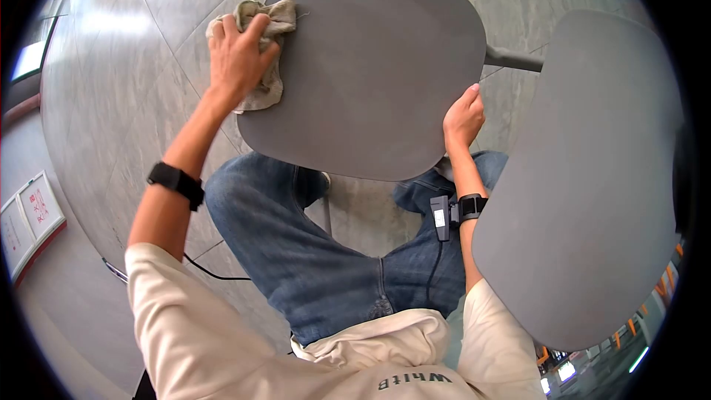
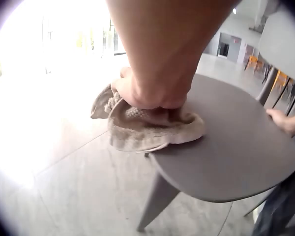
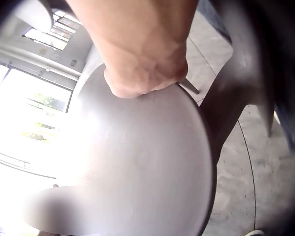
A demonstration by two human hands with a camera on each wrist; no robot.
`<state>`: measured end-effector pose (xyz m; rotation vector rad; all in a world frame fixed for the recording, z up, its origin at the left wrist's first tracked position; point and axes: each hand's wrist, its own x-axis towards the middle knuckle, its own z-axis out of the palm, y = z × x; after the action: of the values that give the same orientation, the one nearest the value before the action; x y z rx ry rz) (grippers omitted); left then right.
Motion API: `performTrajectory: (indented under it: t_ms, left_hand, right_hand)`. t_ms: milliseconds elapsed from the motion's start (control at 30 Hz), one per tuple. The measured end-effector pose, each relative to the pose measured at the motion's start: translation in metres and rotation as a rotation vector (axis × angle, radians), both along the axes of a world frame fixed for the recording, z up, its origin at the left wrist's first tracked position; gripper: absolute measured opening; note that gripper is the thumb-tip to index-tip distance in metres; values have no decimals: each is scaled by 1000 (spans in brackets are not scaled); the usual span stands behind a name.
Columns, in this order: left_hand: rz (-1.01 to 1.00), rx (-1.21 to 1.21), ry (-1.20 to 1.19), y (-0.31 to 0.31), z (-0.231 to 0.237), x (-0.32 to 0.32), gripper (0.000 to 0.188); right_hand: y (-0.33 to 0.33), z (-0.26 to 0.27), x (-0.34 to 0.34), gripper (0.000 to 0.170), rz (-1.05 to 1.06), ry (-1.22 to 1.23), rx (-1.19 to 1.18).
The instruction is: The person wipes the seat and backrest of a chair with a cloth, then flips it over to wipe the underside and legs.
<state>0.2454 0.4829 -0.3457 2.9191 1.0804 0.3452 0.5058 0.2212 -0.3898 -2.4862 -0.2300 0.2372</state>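
Note:
A grey chair's smooth, rounded seat (image 1: 378, 67) fills the middle of the head view. At its left edge my left hand (image 1: 241, 55) grips a bunched beige cloth (image 1: 268, 96) and presses it on the rim. In the left wrist view the cloth (image 2: 155, 135) is folded over that edge and hangs partly past it, the fingertips buried in it. My right hand (image 1: 464, 118) holds the seat's right edge, thumb along the rim; its other fingers are hidden. The right wrist view shows the back of this hand (image 3: 147, 81) against the seat (image 3: 147, 152).
The chair's grey backrest (image 1: 585, 178) stands at the right, joined by a bar (image 1: 512, 58). My knees, in jeans (image 1: 255, 200), are close to the seat's near edge. Below is a grey tiled floor (image 1: 133, 104). A cable (image 1: 211, 272) runs beside my left leg.

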Motion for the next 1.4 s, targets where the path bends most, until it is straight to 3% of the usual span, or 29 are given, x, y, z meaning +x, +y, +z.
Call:
performTrajectory:
  t_ms: [33,100,167,233,367,433,633,733,800,900,967,1033,1167,1267,1400]
  left_hand:
    - [6,48,-3,-16,3,6,43]
    - [-260,-80,-50,-63,8,25,44]
    - [-412,-384,-20,-140,22,49,44]
    - [-677,-436,-103,-197,13,65,44]
    - [-717,-584,31,-194,15,75,50]
    - [-653,-594,74,-159,20,78,51]
    - [58,15,-75,3,-8,64,44]
    - [183,-63,-27,-10,-7,73,44]
    - [11,-27,-62,-43,-6,74,46]
    - [-382,-367,18,-124,14,70,45]
    - [-673,-468,25,-179,14,65,43]
    - [-802,-530,44,-209,22,62,45]
    - [-657,-472,-90,-178,23,41,48]
    - [-534,-361,-15,-120,23,8,52]
    - [-215,-124,172,-38,19,-30,59]
  right_hand:
    - [0,2,-1,58,-14,15,-14]
    - [4,7,-1,58,-37,43,-38]
    - [0,0,-1,58,-18,-11,-34]
    - [3,-4,5,58,-17,-44,-20]
    - [0,0,1,58,-18,-29,-29]
    - [1,2,2,57,-15,-15,-9]
    - [5,8,0,58,-55,52,-18]
    - [3,13,-3,57,-51,66,-37]
    - [6,12,-1,56,-53,47,-38]
    - [6,11,-2,55,-57,46,-27]
    - [4,2,0,55,-38,-26,-39]
    - [3,1,1,56,-30,-31,-54]
    - [1,0,1,58,-24,-12,-43]
    - [3,2,0,58,-36,-28,-61]
    - [5,8,-5,59,-41,-5,-29]
